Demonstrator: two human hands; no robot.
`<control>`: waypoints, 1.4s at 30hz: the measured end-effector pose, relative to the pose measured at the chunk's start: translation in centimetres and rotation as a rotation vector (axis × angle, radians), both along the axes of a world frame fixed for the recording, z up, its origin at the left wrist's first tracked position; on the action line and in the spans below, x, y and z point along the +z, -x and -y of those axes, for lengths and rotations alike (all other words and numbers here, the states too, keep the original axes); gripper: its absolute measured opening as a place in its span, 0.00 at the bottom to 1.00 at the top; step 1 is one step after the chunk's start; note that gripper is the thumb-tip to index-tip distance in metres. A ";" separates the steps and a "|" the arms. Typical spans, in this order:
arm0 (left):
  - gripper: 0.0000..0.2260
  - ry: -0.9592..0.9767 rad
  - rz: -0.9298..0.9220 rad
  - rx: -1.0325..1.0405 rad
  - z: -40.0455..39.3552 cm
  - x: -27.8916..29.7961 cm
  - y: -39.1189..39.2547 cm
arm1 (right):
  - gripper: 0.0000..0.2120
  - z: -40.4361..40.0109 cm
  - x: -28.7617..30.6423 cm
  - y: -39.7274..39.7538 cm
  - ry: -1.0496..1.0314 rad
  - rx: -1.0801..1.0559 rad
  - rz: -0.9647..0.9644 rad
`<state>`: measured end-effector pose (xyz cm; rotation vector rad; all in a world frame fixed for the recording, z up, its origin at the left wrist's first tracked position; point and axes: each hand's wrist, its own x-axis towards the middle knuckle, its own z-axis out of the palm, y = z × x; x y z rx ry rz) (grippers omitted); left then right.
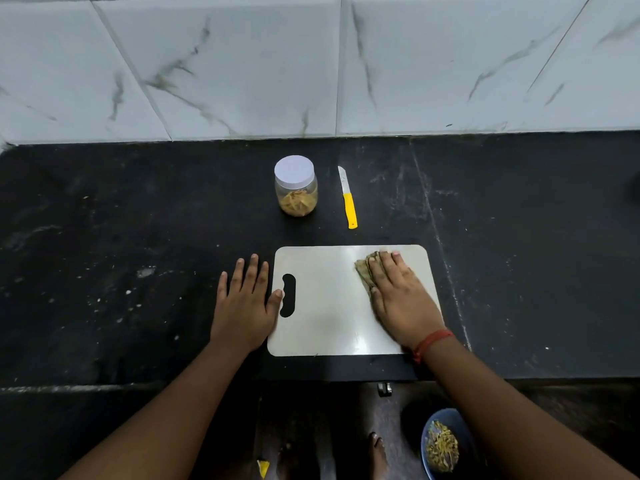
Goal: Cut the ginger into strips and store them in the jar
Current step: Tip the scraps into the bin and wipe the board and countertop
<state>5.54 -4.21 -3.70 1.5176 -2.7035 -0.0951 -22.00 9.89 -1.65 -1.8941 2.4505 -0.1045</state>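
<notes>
- The left hand (244, 303) lies flat on the black worktop (138, 237), with its fingers straight and spread.
- Its thumb touches the left edge of the cutting board (329, 306), right by the handle hole (288, 295). It holds nothing.
- The right hand (398, 292) lies flat on the right part of the board, fingers straight.
- Under the right hand is a folded brownish cloth (363, 271). The hand presses down on it. Part of the cloth peeks out past the fingers on the left side.
- A red thread band (431, 342) goes round the right wrist.
- The jar (296, 185) stands on the worktop, beyond the hands and well away from them. Its white lid (294, 170) is on.
- Yellow ginger strips (298, 202) sit at the bottom of the jar.
- A small knife (347, 199) with a yellow handle lies just to the right of the jar, apart from it. Its blade points away from the person.
- Down below the right arm, a blue bowl (429, 431) sits low on the floor. It holds yellow and brown scraps (441, 448).
- Bare feet (377, 448) show on the floor near the bowl.
- A white tiled wall (311, 64) with grey streaks stands behind the worktop.
</notes>
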 end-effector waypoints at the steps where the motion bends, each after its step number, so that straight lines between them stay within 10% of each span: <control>1: 0.33 0.003 -0.005 -0.005 0.0 0.0 0.1 | 0.28 0.1 0.3 1.0 0.015 -0.049 0.020; 4: 0.33 -0.006 -0.002 -0.003 0.0 0.1 0.4 | 0.27 2.3 1.1 2.4 0.073 -0.306 0.006; 8: 0.34 -0.011 0.031 0.002 0.0 0.2 0.3 | 0.27 3.3 0.9 1.3 0.006 0.032 -0.008; 11: 0.34 -0.001 0.023 0.005 0.1 0.1 0.4 | 0.28 1.0 0.8 2.6 0.084 -0.317 0.028; 16: 0.34 -0.010 0.024 0.001 -0.1 0.0 0.6 | 0.27 -3.7 -0.1 -2.8 0.059 0.067 0.018; 19: 0.34 -0.012 0.018 0.008 -0.1 0.1 0.8 | 0.28 -3.5 0.3 -4.0 0.086 -0.208 0.072; 23: 0.34 -0.015 0.029 0.010 -0.2 0.0 0.6 | 0.27 -3.2 0.0 -11.0 0.011 0.253 0.113; 34: 0.33 -0.004 0.023 -0.013 -0.2 0.0 0.4 | 0.33 -2.7 0.3 -14.3 -0.073 0.620 0.110; 42: 0.32 0.012 0.004 -0.029 -0.1 0.0 0.2 | 0.32 -3.7 1.4 -11.9 0.110 -0.151 0.150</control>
